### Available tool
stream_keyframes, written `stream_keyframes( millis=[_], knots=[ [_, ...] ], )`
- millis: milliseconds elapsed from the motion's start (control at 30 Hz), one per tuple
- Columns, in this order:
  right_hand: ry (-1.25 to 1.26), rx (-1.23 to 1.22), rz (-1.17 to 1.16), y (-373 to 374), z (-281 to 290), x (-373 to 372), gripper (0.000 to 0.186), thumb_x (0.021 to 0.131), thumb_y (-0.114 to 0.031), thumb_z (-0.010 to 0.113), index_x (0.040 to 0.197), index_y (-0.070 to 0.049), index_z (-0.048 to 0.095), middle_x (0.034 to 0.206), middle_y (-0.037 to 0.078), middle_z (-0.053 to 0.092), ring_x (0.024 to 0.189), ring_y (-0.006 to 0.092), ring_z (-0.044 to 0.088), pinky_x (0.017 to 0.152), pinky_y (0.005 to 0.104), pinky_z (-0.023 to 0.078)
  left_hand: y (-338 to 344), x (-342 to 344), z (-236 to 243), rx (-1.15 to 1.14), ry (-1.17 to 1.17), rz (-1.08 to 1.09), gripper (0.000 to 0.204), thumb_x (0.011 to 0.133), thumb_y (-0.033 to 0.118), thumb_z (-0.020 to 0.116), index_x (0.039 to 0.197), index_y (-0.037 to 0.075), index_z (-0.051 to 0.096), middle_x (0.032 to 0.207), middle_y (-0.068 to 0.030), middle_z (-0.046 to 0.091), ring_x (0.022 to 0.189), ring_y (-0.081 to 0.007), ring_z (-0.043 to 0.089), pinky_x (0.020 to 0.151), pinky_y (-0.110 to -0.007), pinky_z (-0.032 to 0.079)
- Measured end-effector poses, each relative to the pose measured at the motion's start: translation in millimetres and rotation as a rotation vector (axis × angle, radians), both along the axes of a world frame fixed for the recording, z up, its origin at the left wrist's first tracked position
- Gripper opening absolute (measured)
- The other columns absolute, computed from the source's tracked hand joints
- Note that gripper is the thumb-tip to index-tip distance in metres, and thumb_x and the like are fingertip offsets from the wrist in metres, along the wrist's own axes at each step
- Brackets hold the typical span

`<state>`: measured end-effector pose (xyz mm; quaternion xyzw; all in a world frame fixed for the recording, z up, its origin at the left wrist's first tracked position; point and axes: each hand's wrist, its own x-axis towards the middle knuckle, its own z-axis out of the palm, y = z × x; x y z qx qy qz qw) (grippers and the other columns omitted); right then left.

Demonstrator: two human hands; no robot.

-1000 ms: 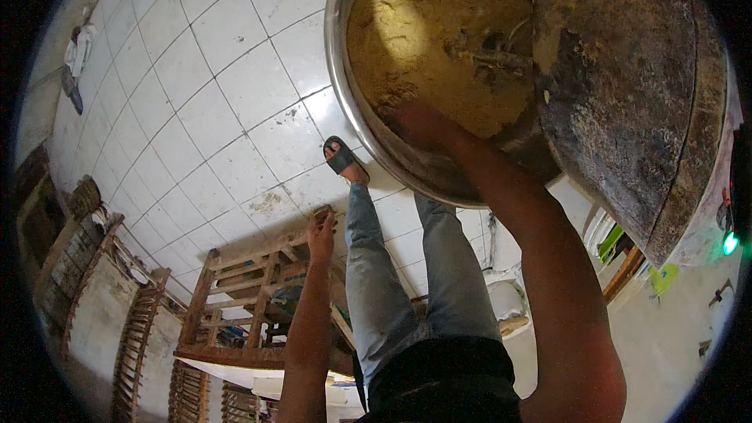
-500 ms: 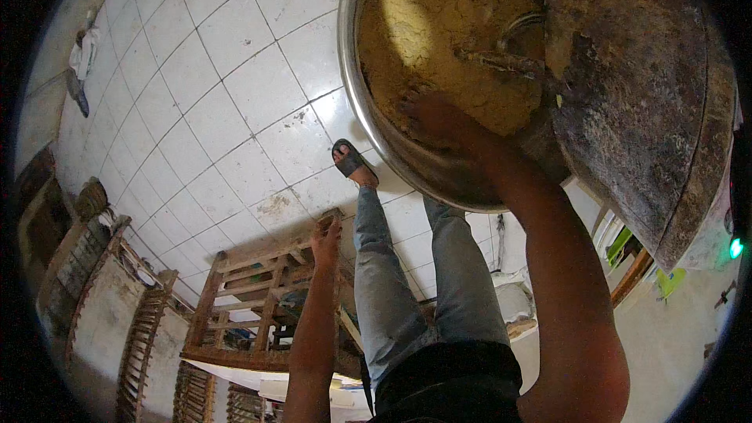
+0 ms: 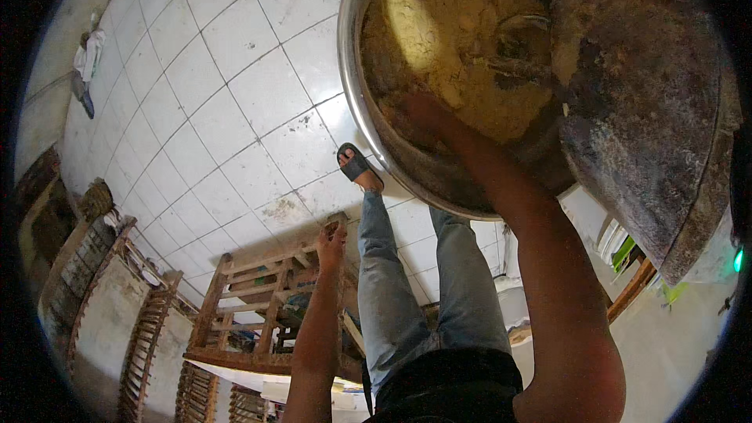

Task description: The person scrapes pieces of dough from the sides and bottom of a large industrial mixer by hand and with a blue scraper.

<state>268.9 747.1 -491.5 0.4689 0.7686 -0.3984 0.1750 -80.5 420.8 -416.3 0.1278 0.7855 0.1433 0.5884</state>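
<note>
A large steel bowl (image 3: pixel 350 70) holds a yellowish-brown crumbly mixture (image 3: pixel 423 12), with a metal mixer arm (image 3: pixel 513 66) in it. My right hand (image 3: pixel 423 113) is down in the bowl's left side, at the mixture near the inner wall; its fingertips are dim and partly hidden. A big, stained dark panel (image 3: pixel 642 110) covers the bowl's right part. My left hand (image 3: pixel 331 241) hangs outside the bowl, near a wooden rack, fingers curled; what is in them, if anything, is too small to name.
White tiled floor (image 3: pixel 235 94) lies around my feet (image 3: pixel 364 172). The low wooden rack (image 3: pixel 251 298) stands behind my left arm. Slatted wooden frames (image 3: pixel 145 345) line the lower left. A white cloth item (image 3: pixel 90 59) lies far left. A small green light (image 3: pixel 736 261) glows at right.
The whole view has shifted, putting bowl, rack and legs a little further right in the picture. My right hand has moved slightly within the bowl; my left hand still hangs with curled fingers.
</note>
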Motion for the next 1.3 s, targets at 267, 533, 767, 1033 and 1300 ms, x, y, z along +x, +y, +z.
stream_keyframes(
  millis=[267,533,767,1033,1300],
  knots=[
    [0.226,0.106,-0.029,20.6,44.6,12.1,0.036,0.072,-0.024,0.069,0.1,-0.002,0.069,0.096,0.023,0.067,0.091,0.0421,0.065,0.085,0.0525,0.05,55.5,17.3,32.8,0.138,-0.123,0.017,0.039,0.096,0.026,0.065,0.128,0.004,0.057,0.118,-0.0085,0.065,0.096,-0.0206,0.066,0.079,-0.034,0.051],
    [-0.027,0.026,0.212,-28.2,71.8,53.4,0.045,0.087,-0.029,0.061,0.131,-0.017,0.058,0.112,0.021,0.065,0.102,0.038,0.063,0.092,0.0542,0.045,20.3,-7.7,19.4,-0.01,-0.057,-0.047,0.044,0.095,0.028,0.064,0.128,0.0,0.057,0.115,-0.0121,0.065,0.099,-0.0216,0.063,0.083,-0.035,0.052],
    [0.105,0.112,-0.222,40.1,39.0,11.0,0.044,0.089,-0.031,0.059,0.13,-0.015,0.057,0.111,0.023,0.064,0.1,0.0394,0.063,0.089,0.0546,0.046,40.0,3.7,28.4,0.041,-0.059,-0.027,0.044,0.096,0.028,0.064,0.128,-0.001,0.057,0.116,-0.0146,0.065,0.103,-0.0249,0.065,0.08,-0.037,0.052],
    [-0.023,0.056,0.159,-9.5,51.2,34.4,0.04,0.09,-0.033,0.059,0.122,-0.008,0.059,0.103,0.026,0.065,0.094,0.0424,0.063,0.085,0.0543,0.048,31.3,-26.8,44.8,-0.059,-0.001,-0.285,0.044,0.096,0.031,0.064,0.126,-0.001,0.059,0.117,-0.0139,0.065,0.103,-0.0236,0.065,0.081,-0.037,0.052],
    [-0.012,0.032,-0.166,39.9,38.1,12.4,0.039,0.091,-0.034,0.059,0.116,-0.005,0.061,0.1,0.028,0.065,0.093,0.0435,0.063,0.084,0.0538,0.049,73.3,-11.2,49.1,0.13,-0.067,-0.003,0.045,0.096,0.032,0.064,0.126,-0.001,0.058,0.119,-0.0134,0.065,0.102,-0.0239,0.066,0.083,-0.037,0.051]
  ],
)
